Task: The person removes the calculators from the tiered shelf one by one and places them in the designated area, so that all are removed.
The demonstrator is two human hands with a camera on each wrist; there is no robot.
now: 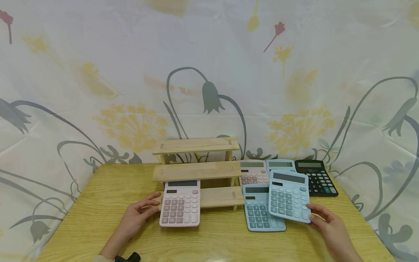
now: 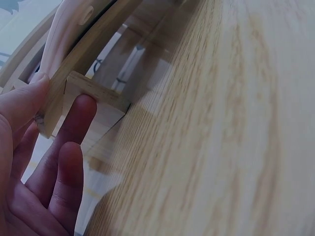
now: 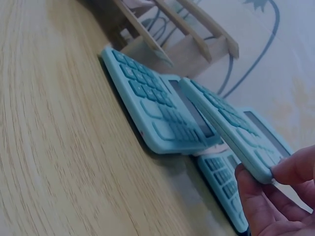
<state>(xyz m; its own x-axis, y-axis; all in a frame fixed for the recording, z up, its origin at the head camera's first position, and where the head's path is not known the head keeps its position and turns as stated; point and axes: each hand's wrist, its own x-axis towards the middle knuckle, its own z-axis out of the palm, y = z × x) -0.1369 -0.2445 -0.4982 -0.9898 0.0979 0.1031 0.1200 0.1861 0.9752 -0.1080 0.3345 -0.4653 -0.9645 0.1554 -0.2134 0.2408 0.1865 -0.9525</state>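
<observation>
Between thumb and fingers, my right hand (image 1: 330, 229) pinches the lower right corner of a light blue calculator (image 1: 289, 196). That calculator is tilted and raised, partly covering a second blue calculator (image 1: 263, 214) that lies on the table. Over at the left, my left hand (image 1: 135, 214) grips the left end of the lowest board of a wooden three-step stand (image 1: 222, 196); its thumb (image 2: 29, 96) lies against the board's end. A pink calculator (image 1: 180, 207) leans on that lowest step just right of this hand, its top edge close under the middle board.
Behind the blue calculators stand another pink calculator (image 1: 253, 173), a further blue calculator (image 1: 279, 164) and a black calculator (image 1: 315, 178). The wood-grain table (image 1: 222, 243) ends at a flowered cloth backdrop (image 1: 209, 47).
</observation>
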